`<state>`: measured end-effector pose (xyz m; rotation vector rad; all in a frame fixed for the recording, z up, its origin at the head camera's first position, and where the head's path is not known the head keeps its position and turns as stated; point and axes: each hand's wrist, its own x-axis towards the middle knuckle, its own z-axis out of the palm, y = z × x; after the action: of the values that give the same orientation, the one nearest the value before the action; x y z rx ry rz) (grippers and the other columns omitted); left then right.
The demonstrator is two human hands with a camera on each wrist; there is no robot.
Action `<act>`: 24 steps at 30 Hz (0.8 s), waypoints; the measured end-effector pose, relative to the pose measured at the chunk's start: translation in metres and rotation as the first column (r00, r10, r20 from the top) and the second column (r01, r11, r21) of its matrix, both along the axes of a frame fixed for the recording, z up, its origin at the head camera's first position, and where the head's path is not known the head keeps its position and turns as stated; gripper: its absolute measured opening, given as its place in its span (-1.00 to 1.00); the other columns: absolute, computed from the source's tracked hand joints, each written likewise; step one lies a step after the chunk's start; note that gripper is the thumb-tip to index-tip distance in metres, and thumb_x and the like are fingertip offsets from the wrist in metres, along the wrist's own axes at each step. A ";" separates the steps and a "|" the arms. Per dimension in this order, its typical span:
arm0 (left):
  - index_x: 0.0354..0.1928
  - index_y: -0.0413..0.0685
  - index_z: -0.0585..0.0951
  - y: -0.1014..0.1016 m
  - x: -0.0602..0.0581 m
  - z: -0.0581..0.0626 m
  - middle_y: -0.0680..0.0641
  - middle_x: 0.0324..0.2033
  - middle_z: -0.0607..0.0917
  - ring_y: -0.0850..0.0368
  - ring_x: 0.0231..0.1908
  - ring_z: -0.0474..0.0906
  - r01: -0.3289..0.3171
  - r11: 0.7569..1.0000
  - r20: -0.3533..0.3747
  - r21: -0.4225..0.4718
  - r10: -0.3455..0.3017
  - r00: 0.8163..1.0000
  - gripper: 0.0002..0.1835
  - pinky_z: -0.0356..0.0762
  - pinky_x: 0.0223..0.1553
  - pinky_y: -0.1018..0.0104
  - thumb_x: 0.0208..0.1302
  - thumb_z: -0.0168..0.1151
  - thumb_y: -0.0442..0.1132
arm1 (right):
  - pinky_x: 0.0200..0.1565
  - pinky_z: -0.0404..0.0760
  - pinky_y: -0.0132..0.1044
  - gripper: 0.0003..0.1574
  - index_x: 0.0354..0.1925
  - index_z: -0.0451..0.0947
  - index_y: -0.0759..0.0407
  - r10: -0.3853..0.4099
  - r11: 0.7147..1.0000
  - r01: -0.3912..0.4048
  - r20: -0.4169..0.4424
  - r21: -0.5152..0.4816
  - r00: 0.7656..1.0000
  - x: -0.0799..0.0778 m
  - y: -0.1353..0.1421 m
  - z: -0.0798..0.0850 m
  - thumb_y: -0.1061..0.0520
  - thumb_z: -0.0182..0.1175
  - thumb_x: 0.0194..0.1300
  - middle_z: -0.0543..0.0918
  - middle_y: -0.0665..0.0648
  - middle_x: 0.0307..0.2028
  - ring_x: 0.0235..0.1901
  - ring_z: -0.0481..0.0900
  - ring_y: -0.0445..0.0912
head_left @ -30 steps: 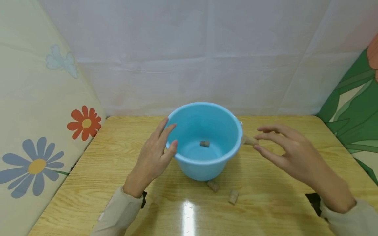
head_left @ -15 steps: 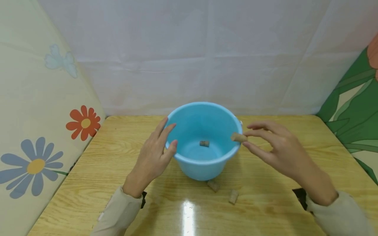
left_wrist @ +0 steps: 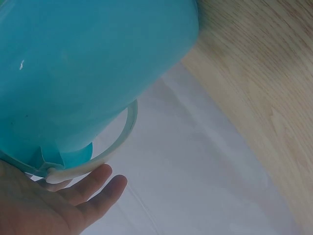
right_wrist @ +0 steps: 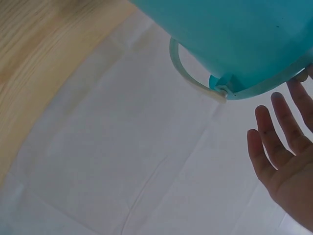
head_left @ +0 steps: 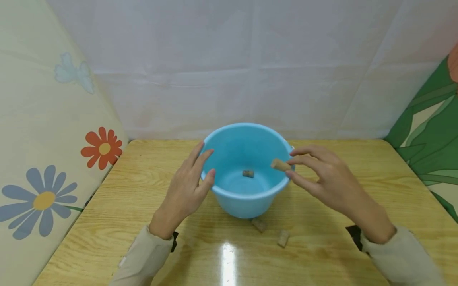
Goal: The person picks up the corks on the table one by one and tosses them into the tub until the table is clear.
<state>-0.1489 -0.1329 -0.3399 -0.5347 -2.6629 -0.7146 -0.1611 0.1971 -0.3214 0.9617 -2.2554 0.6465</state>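
A light blue bucket (head_left: pixel 247 206) stands upright on the table. My left hand (head_left: pixel 184 186) holds its left rim, with thumb and index finger over the edge; in the left wrist view, other fingers (left_wrist: pixel 90 196) are outside near the white bail handle (left_wrist: pixel 110 154). My right hand (head_left: pixel 323 174) pinches a tan cork (head_left: pixel 280 165) between thumb and fingers over the right rim, its free end pointing inward. The right wrist view hides this cork, showing spread fingers (right_wrist: pixel 268 132) below the rim. Another cork (head_left: pixel 248 173) lies on the bucket's floor.
Two more corks lie on the wood-grain table (head_left: pixel 143 206) in front of the bucket: one cork (head_left: pixel 259 225) close to its base, the other cork (head_left: pixel 283 238) nearer me. Behind the table hangs a white cloth (head_left: pixel 229 79). Flower-patterned panels flank both sides.
My right hand has moved left with the cork, from outside the bucket to over its right rim. The left hand, bucket and other corks stay in place.
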 end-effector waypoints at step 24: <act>0.48 0.05 0.28 0.000 0.000 0.000 -0.12 0.55 0.10 -0.20 0.44 0.24 0.003 1.000 -0.001 -0.002 -0.003 1.000 -0.43 0.38 0.22 -0.28 0.51 -0.12 0.03 | 0.13 0.28 0.25 -0.88 -0.32 0.73 0.07 0.004 1.000 -0.004 0.139 0.001 0.990 -0.011 -0.018 0.001 0.19 0.44 0.10 0.70 0.12 -0.13 0.04 0.52 0.13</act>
<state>-0.1490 -0.1326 -0.3399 -0.5398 -2.6622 -0.7125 -0.1722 0.1790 -0.3199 0.9475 -2.3760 0.7349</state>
